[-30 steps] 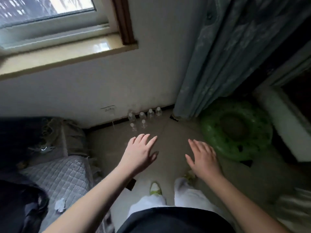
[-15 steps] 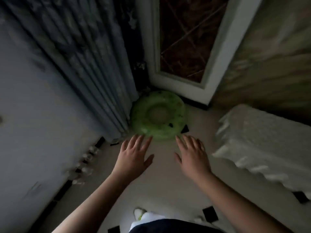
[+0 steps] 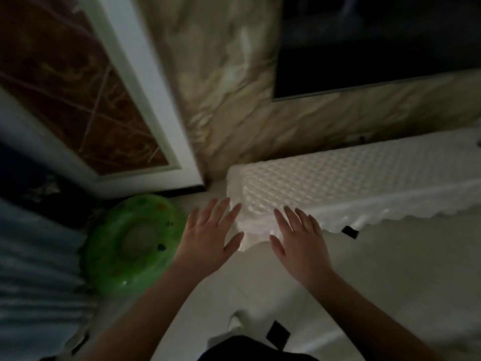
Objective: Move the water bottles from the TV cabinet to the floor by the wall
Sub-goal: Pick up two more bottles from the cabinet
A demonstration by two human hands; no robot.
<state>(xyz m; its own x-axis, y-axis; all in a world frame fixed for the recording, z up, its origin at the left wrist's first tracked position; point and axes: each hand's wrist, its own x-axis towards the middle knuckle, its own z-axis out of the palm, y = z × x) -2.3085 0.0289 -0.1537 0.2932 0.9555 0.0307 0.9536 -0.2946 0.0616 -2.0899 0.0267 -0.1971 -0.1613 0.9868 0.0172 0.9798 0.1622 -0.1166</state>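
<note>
Both hands (image 3: pixel 208 241) (image 3: pixel 302 246) spread empty between swim ring (image 3: pixel 109 256) and TV cabinet (image 3: pixel 364 183).

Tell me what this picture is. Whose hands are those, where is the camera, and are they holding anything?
The camera sits on a person's head and looks forward and down, so you see what they see. The two arms belong to that person. The left hand and the right hand both have their fingers spread and hold nothing. Ahead is a low TV cabinet under a white bumpy cover, with a dark TV on the marble wall above it. No water bottles show on the part of the cabinet you can see. On the pale floor to the left lies a green swim ring, beside a grey-blue curtain. The picture is dim and slightly blurry.
</note>
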